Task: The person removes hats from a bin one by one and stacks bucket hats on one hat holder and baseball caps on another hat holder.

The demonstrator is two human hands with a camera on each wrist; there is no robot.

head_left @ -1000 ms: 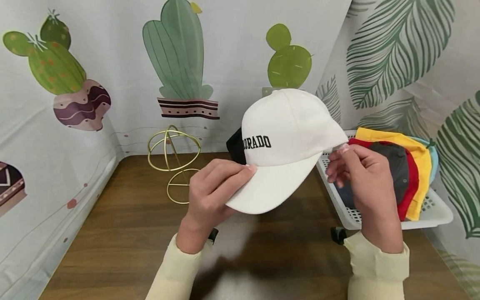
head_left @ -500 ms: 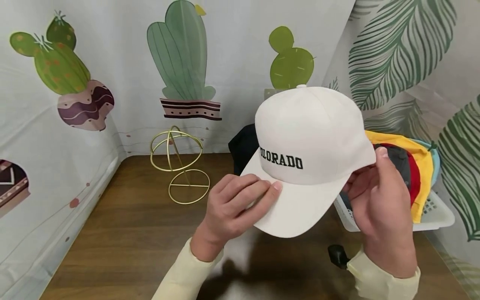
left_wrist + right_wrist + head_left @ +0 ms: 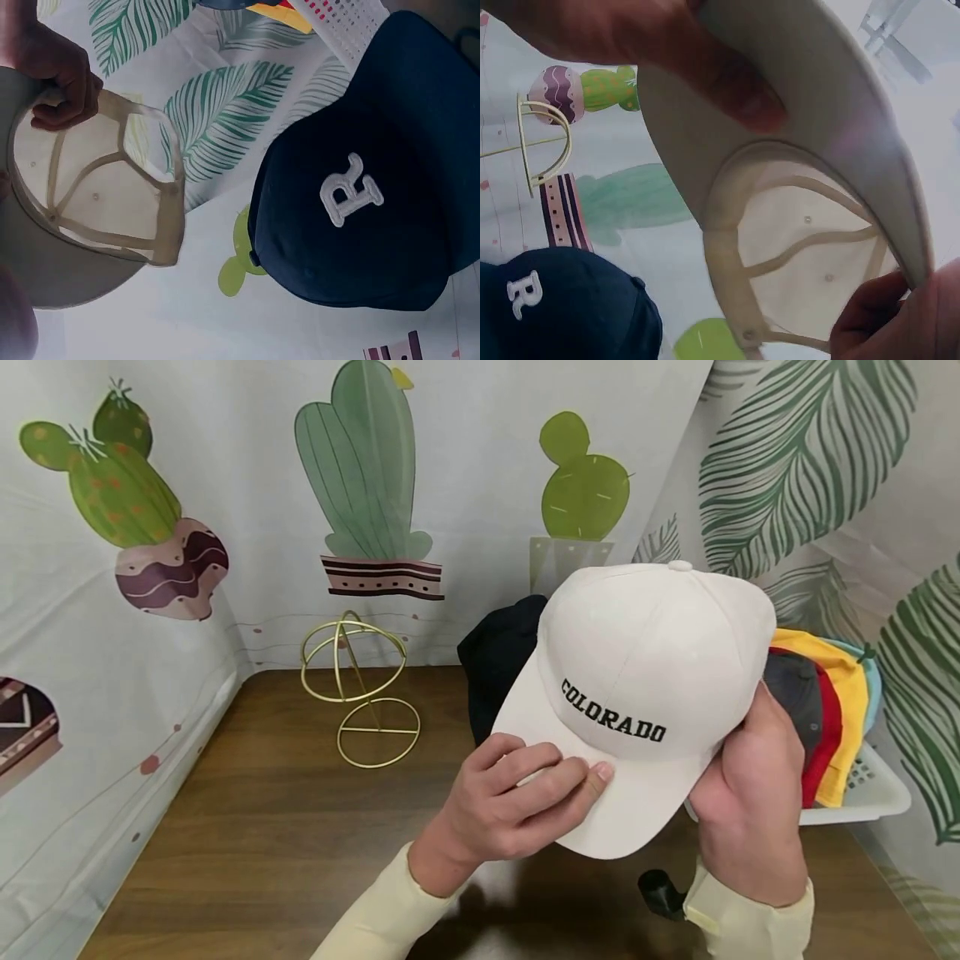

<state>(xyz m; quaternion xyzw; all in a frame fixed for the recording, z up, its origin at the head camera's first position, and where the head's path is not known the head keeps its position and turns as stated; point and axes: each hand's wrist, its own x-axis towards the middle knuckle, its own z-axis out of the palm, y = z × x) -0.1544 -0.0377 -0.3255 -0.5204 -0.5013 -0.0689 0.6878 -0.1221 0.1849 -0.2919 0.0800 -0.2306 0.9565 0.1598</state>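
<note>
A white baseball cap (image 3: 660, 643) lettered COLORADO is held up over the table, brim toward the person. My left hand (image 3: 517, 797) pinches the brim, fingers on top and thumb beneath, as the right wrist view shows. At the cap's right lower edge, my right hand (image 3: 753, 806) grips the side, its fingertips curled inside the crown in the left wrist view. Behind the white cap is a navy cap (image 3: 498, 652), partly hidden in the head view; its white letter R shows on the navy cap (image 3: 360, 232) in the left wrist view.
A gold wire cap stand (image 3: 360, 697) stands at the back left of the wooden table (image 3: 247, 827). On the right, a white plastic basket (image 3: 877, 797) holds several caps, with yellow, red and grey ones showing. A cactus-print cloth (image 3: 472, 468) hangs behind.
The white cap has moved right and down and turned, so the whole lettering shows. My right hand has gone from touching its back edge to gripping its side. More of the navy cap shows.
</note>
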